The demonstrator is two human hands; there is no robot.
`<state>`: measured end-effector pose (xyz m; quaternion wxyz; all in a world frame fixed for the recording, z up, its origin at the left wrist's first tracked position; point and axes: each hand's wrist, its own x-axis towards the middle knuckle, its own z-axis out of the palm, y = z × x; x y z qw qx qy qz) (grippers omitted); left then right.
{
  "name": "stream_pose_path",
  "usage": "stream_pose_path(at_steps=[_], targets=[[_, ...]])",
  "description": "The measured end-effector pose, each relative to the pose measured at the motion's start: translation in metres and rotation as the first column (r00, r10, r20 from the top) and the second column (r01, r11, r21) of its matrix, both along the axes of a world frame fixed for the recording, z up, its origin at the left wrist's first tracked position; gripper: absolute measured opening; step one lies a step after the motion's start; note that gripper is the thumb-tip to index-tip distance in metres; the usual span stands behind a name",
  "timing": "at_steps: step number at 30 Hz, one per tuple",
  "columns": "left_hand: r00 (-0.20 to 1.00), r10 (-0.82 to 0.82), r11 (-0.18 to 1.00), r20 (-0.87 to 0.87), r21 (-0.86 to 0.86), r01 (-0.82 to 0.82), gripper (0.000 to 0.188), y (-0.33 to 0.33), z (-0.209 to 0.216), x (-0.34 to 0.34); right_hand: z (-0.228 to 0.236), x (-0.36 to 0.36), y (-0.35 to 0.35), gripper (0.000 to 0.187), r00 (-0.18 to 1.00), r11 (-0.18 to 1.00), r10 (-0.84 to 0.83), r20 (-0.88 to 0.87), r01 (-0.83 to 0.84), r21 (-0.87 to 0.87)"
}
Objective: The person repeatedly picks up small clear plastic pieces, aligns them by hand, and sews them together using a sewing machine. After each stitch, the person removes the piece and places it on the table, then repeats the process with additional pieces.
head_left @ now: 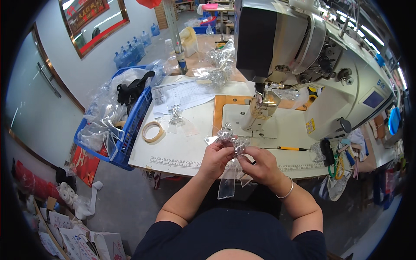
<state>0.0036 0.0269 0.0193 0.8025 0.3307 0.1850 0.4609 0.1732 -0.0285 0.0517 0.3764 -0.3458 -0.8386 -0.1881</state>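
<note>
Both of my hands meet over the front edge of the white sewing table (190, 125). My left hand (216, 158) and my right hand (260, 164) together pinch a crumpled piece of clear plastic (232, 141), held up between the fingertips. Flat clear plastic strips (227, 187) hang down from under my hands toward my lap. A silver bangle sits on my right wrist. The sewing machine head (294, 56) with its presser foot (262, 108) stands just beyond the hands.
A roll of tape (152, 131) and a small clear plastic piece (175, 116) lie left on the table beside paper sheets (182, 95). A blue basket (125, 125) of plastic bags stands at the left edge. A yellow pencil (291, 148) lies at the right. Boxes and rolls crowd the floor.
</note>
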Motion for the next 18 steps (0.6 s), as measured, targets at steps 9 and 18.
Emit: stream_pose_path(at_steps=[9, 18], targets=[[0.999, -0.046, 0.995, 0.000, 0.085, 0.046, 0.044, -0.001, 0.006, -0.001, -0.001, -0.004, -0.001, 0.013, 0.998, 1.000, 0.006, -0.055, -0.005, 0.016], [0.997, 0.079, 0.984, -0.020, 0.162, -0.074, 0.036, -0.006, 0.006, 0.006, -0.012, -0.005, -0.001, 0.010, 0.999, 1.000, 0.013, -0.033, -0.013, 0.011]])
